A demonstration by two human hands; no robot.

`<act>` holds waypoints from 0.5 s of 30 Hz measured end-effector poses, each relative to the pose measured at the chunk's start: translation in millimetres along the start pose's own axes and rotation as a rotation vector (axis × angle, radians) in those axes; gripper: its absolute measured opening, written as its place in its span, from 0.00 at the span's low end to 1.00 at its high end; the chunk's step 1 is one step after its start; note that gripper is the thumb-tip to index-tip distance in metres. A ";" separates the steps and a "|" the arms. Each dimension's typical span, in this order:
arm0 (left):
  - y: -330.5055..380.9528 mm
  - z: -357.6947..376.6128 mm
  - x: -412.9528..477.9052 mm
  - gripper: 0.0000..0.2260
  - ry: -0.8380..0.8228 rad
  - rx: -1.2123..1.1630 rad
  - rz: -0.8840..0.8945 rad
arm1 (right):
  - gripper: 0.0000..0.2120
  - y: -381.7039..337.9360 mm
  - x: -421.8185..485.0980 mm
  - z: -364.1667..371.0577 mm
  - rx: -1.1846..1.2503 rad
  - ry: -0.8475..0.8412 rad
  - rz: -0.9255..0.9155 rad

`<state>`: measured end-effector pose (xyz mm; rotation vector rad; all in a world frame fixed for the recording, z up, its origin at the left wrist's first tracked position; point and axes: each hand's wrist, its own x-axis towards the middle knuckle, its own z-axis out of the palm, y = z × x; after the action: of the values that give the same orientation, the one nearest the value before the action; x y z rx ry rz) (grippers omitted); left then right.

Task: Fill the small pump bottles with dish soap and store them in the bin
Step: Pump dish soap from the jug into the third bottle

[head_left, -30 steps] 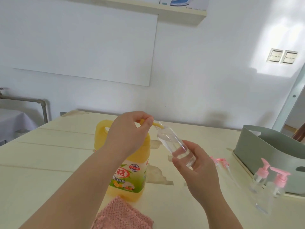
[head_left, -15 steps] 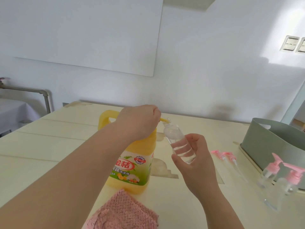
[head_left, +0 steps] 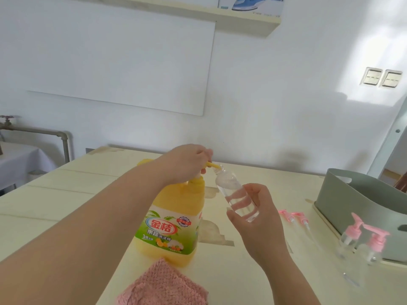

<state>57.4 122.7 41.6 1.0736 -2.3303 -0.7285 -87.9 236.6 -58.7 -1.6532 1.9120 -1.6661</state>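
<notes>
A big yellow dish soap jug [head_left: 174, 219] stands in the middle of the pale table. My left hand [head_left: 187, 164] is closed over its pump head, whose yellow nozzle [head_left: 212, 165] points into the mouth of a small clear bottle [head_left: 235, 193]. My right hand [head_left: 257, 219] holds that capless bottle tilted toward the nozzle. Two clear bottles with pink pumps [head_left: 363, 243] stand at the right, in front of the grey-green bin [head_left: 352, 201]. Two loose pink pump tops [head_left: 293, 216] lie on the table between my right hand and the bin.
A pink knitted cloth [head_left: 163, 285] lies at the table's near edge, just in front of the jug. Beyond the table's far edge is a white wall with a shelf above. A pipe and a covered table stand at the far left.
The camera has tilted and shifted; both hands keep their grips. The jug's pump head has risen and its yellow neck now shows below my left hand. The small bottle stays at the nozzle.
</notes>
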 end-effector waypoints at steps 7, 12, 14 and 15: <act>-3.1 5.4 2.8 0.19 0.035 0.063 -0.019 | 0.22 -3.7 0.2 2.6 0.034 0.036 -0.003; -8.3 16.0 0.5 0.20 0.109 0.259 0.002 | 0.23 2.6 -0.3 8.1 0.045 0.051 0.009; -10.0 18.9 -0.5 0.20 0.119 0.316 0.020 | 0.24 6.1 -0.9 10.5 0.052 0.055 0.021; -11.3 20.5 -0.3 0.21 0.123 0.339 0.025 | 0.25 7.7 -1.3 11.7 0.053 0.058 0.025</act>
<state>51.2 122.2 19.0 1.1894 -2.4077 -0.2518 -84.3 228.7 -69.7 -1.5718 1.8890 -1.7573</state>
